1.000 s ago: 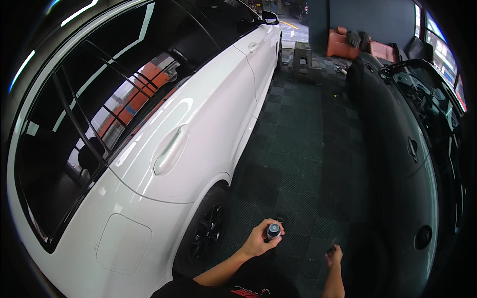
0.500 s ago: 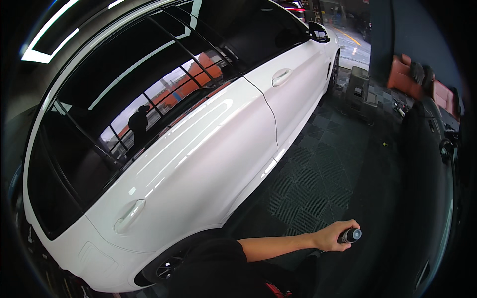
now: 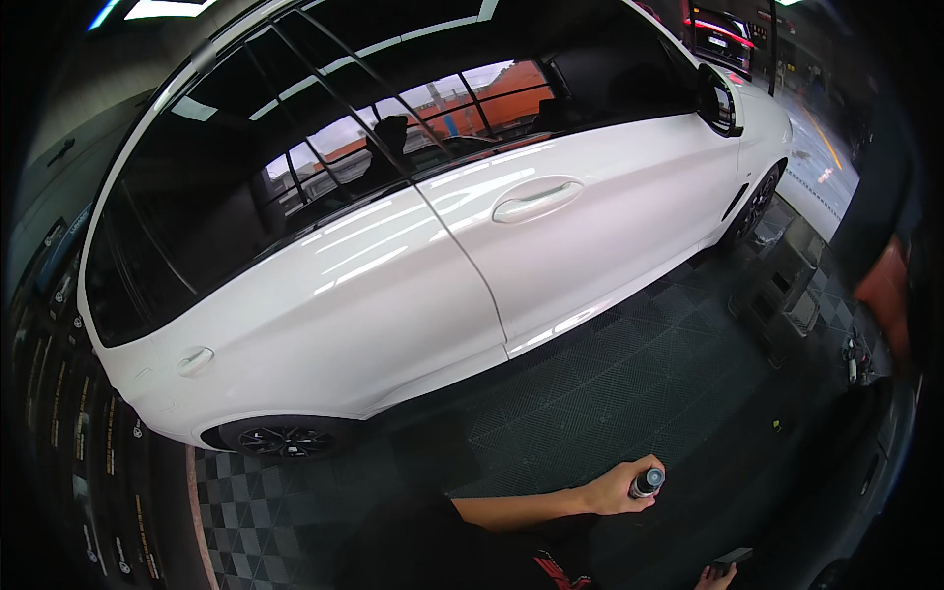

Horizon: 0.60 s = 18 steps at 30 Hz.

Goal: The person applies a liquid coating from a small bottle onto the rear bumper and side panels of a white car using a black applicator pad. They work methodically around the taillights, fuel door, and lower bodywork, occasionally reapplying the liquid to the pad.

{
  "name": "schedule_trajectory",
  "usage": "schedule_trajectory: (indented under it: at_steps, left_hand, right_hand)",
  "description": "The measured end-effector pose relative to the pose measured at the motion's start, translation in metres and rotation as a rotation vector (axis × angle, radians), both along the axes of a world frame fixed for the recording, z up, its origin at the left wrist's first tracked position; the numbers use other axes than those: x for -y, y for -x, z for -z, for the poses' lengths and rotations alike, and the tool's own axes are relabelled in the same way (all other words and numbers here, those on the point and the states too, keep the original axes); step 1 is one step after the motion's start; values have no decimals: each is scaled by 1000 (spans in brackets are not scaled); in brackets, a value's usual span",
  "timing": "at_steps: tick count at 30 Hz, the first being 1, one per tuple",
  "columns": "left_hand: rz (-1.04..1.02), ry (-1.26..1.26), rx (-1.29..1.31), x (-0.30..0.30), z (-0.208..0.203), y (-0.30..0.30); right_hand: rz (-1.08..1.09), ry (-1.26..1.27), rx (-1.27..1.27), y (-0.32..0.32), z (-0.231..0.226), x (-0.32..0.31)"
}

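Note:
My left hand (image 3: 615, 491) is wrapped round a small dark bottle (image 3: 648, 481) with a grey cap, its top tilted up toward me. At the lower edge my right hand (image 3: 715, 578) comes partly into the picture. Its fingers grip a small dark flat block (image 3: 732, 560); the exact kind does not show. Both hands are over the dark floor, apart from the white car (image 3: 590, 251) on the far side. The car's doors are shut, and its glossy side panels and dark windows reflect lights and a building.
Dark ribbed tiles make up the floor (image 3: 590, 403). A grey step stool (image 3: 782, 285) stands near the car's front wheel (image 3: 755, 208). Along the right edge is a dark vehicle (image 3: 875, 482), with a reddish-brown seat-like object (image 3: 888, 295) beyond. Another car (image 3: 720, 39) stands farther back.
My view has swung, showing more of the white car and the left-hand wall. My right hand with the dark block has come into view; my left hand still holds the bottle.

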<state>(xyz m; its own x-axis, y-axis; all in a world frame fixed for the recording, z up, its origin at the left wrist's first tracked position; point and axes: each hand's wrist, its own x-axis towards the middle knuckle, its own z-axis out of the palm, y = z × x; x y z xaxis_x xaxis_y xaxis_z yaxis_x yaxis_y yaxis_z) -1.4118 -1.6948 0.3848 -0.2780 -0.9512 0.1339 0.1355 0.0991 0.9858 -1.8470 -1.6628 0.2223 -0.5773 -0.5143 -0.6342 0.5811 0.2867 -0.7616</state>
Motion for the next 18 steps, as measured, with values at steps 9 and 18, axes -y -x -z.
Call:
schedule_trajectory:
  at_steps: [9,18]
  left_hand:
    - [136,192,48,339,-37,159]
    - [107,206,-18,630,-1,289]
  right_hand:
    - [339,-172,239,85,103,117]
    - [477,-80,257,145,125,280]
